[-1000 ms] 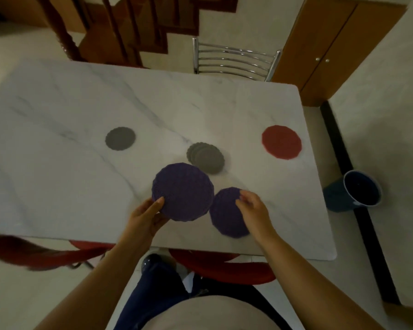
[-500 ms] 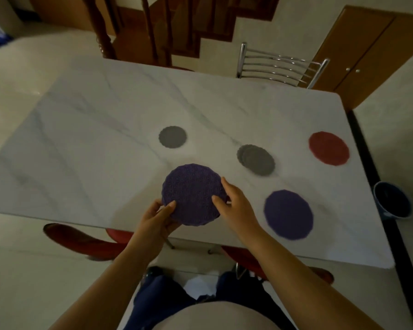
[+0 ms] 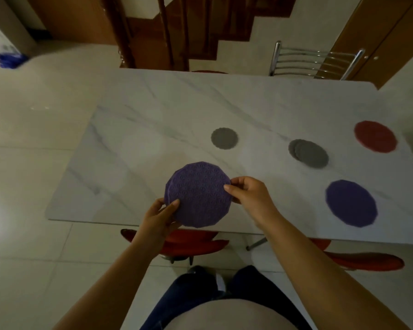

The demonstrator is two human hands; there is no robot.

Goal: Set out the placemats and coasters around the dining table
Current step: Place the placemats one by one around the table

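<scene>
Here, at the far left, a blurred blue object [image 3: 11,60] lies on the pale tiled floor, well apart from the white marble-patterned desk [image 3: 153,129]. Over the near edge of the desk the left hand [image 3: 159,219] grasps the lower left rim of a round purple placemat with an embossed pattern [image 3: 198,194], thumb on top and fingers curled underneath. The mat is lifted off the surface and tilted slightly. On its opposite side the right hand [image 3: 248,195] pinches the right rim between thumb and fingers. Below the hands, a red chair seat [image 3: 191,244] shows under the near edge. Just beyond the held mat, a single small grey round coaster [image 3: 224,138] lies flat near the middle of the desk. Further right sits a loose, fanned stack of grey round coasters [image 3: 309,153]. Near the front edge, right of the right hand, a second purple round placemat [image 3: 351,203] lies flat. Behind it, close to the right end, a dark red round placemat [image 3: 374,136] lies flat too. A chrome chair back [image 3: 315,61] stands at the far side.
</scene>
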